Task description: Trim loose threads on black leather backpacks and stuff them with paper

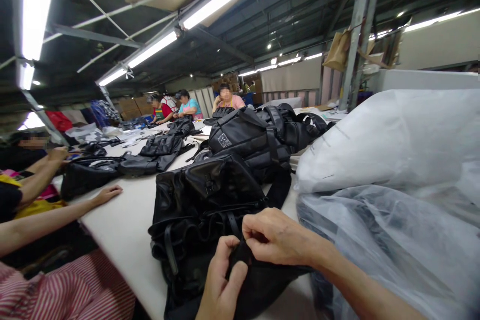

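Observation:
A black leather-look bag point(206, 185) lies on the table in front of me, its flap with a small buckle uppermost and straps hanging over a gathered pocket. My left hand point(225, 277) is closed on a fold of the bag's black material near its lower edge, thumb towards the top. Just right of it, my right hand point(279, 237) is closed in a pinch close against the same material. What lies between the right fingertips is too small to make out.
Behind the bag is a pile of more black bags point(243, 135). White and clear plastic bags point(382, 145) bulge on the right. To the left, another person's forearm and hand point(107, 195) rest on the white table point(112, 230). Several people work farther along it.

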The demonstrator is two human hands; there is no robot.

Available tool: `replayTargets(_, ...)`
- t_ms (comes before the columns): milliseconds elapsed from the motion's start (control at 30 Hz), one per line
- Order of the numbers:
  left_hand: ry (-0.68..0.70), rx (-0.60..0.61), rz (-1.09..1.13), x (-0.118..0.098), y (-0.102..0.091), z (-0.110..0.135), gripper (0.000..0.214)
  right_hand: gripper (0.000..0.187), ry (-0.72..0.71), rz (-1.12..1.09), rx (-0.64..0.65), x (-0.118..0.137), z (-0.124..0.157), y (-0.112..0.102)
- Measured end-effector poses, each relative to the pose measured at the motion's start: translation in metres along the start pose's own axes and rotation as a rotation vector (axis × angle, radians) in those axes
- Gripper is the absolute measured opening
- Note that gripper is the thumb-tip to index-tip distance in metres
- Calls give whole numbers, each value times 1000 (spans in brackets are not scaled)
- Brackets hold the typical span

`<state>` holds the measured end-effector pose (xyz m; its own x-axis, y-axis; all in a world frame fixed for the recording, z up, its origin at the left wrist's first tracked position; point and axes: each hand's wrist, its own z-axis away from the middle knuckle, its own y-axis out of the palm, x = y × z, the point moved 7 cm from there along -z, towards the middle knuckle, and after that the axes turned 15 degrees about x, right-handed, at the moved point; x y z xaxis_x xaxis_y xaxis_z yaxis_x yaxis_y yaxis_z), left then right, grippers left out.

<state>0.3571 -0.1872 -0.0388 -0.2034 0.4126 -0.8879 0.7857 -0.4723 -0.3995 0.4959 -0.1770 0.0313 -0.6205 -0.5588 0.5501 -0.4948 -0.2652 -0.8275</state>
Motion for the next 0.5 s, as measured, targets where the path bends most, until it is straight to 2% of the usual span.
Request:
replayTargets(167, -61, 69, 97, 5, 1, 6, 50, 10, -51, -86, -9, 1, 3, -8)
replayTargets(300, -88, 170, 193, -4, 7, 3, 38, 9, -72, -149, -9, -3, 0, -4)
replayTargets(400, -143, 142, 183, -9, 8, -1, 33, 8, -70, -115, -21, -7, 0, -5)
replayTargets(500, -190, 74, 155, -7, 10, -6, 36, 9, -61, -85, -61, -5, 4, -14)
